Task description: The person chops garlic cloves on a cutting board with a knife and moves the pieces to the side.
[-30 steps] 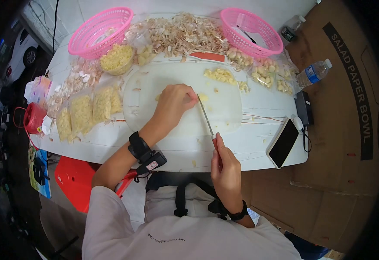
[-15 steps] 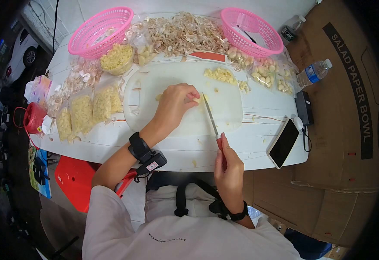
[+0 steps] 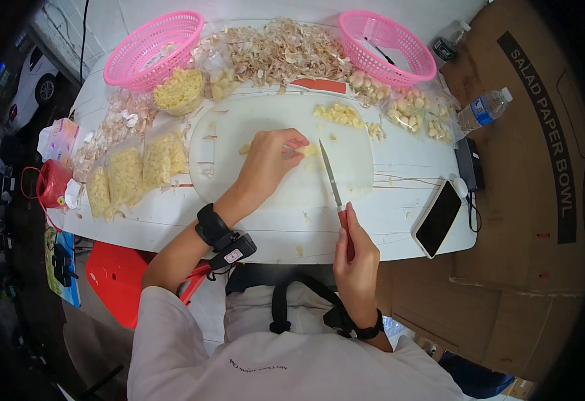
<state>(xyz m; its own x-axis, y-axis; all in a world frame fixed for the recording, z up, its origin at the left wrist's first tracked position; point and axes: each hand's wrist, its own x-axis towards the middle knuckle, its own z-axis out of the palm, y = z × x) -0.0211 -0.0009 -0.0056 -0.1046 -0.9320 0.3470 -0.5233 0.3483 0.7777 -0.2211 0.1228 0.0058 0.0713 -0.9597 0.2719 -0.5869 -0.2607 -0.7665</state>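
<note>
Here we are over the white cutting board (image 3: 239, 188), and the step in hand looks like cutting up garlic. The right hand (image 3: 359, 257) has its fingers wrapped snugly round the red handle of the knife (image 3: 331, 175), the blade angled up and away from the body, its point just to the right of the pale garlic (image 3: 310, 150) at the other hand's fingertips. And that left hand (image 3: 270, 150), resting low over the middle of the board, has its fingers curled, thumb and forefinger a little apart; whether they actually pinch the garlic, I cannot tell from this angle. Up at the far right of the board sits a heap of cut pieces (image 3: 340, 115), and one lone clove (image 3: 244, 148) lies just left of the left hand, so by the look of it there's more cutting to do. The blade stands beside the garlic, not over it, so the next cut would call for bringing the edge across to the left, steadying the piece firmly and tucking those fingertips back. That's the danger point, I'd say: a small, possibly slippery piece, with fingertips very near the edge.
</note>
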